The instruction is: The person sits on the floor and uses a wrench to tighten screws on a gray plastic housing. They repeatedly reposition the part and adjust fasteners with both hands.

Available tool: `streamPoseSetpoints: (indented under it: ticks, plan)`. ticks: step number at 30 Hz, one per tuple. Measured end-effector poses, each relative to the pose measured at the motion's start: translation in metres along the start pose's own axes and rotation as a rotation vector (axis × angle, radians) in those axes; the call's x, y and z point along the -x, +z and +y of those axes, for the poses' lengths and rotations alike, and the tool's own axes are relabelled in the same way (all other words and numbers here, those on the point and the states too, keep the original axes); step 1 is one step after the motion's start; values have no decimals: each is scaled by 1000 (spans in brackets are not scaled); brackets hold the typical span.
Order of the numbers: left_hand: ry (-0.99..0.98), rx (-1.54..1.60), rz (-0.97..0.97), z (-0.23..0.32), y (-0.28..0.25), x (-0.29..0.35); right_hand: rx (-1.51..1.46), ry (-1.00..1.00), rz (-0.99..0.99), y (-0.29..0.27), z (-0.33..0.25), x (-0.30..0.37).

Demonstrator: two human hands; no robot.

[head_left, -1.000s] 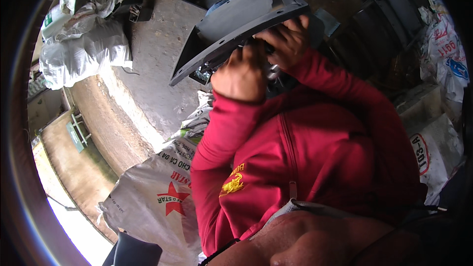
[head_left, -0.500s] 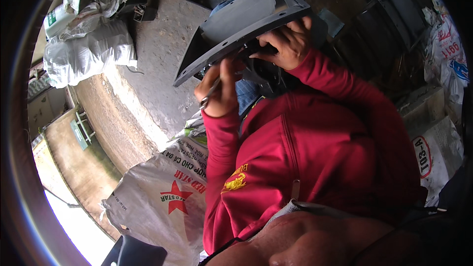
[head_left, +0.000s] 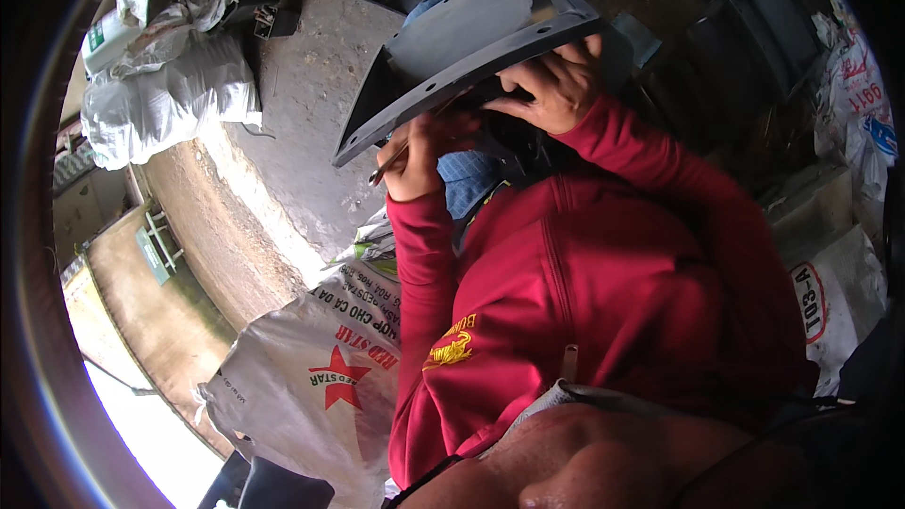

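From here the work looks underway, its progress hidden: beyond the maroon jacket (head_left: 641,273) the grey flanged housing (head_left: 462,28) tilts, left hand (head_left: 419,158) clasping a slim metal tool (head_left: 385,169) on its jacket side, right hand (head_left: 556,92) against it, grip unclear.

"Where's the light from?"
"Lower left: a patch (head_left: 141,434) there is blown out white, and a strip (head_left: 259,200) of floor (head_left: 316,123) glares."
"The right?"
"Dim, with shadow below the panel (head_left: 462,28) too."
"Sharpness?"
"Left hand (head_left: 419,153) slightly blurred; fisheye edges bend, corners black."
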State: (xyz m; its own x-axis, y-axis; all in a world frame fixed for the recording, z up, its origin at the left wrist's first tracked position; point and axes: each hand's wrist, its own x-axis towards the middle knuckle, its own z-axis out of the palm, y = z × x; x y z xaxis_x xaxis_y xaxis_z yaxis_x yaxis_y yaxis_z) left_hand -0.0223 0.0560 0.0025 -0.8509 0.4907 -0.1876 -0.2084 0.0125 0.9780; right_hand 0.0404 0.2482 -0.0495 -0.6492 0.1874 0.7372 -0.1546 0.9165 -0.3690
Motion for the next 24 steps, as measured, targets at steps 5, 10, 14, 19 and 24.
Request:
streamPoseSetpoints:
  ticks: [5,10,14,19,24]
  plan:
    - [271,-380,156,3,14,9,-31,8,-4,0,1,-1]
    - [581,-1016,124,26,39,3,-11,-3,-2,2,3,1]
    - [525,-1415,10,33,63,1,64,-31,-36,2,4,7]
    - [629,-1428,-61,13,35,-14,37,10,20,1,5,1]
    - [65,-150,87,-1,10,6,-30,15,-4,1,2,3]
